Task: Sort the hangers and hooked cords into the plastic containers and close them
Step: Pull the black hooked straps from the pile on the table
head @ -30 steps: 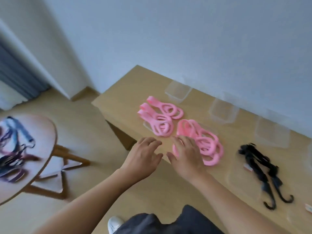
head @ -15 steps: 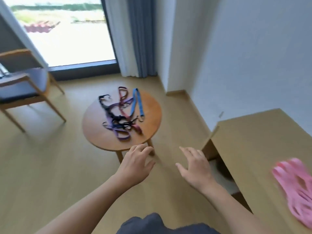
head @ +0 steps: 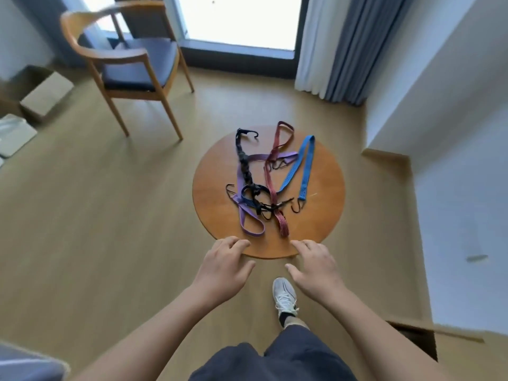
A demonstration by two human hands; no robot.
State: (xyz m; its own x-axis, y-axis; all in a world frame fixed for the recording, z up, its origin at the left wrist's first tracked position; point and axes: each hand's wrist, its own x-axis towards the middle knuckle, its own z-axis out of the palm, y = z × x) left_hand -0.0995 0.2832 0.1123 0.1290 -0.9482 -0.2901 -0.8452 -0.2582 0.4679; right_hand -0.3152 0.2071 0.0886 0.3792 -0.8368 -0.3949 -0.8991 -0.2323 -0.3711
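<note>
While tangled hooked cords (head: pixel 270 182) lie on round table (head: pixel 324 215) — left hand (head: pixel 224 266), right hand (head: pixel 316 266) hover relaxed, empty.

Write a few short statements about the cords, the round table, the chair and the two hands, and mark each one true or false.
1. The hooked cords lie in a tangle on the round table. True.
2. The left hand and the right hand hold nothing. True.
3. The blue cord lies at the left side of the tangle. False: it lies at the right side; the purple cord is at the left.
4. The chair stands to the right of the table. False: it stands beyond the table, to the left.
</note>
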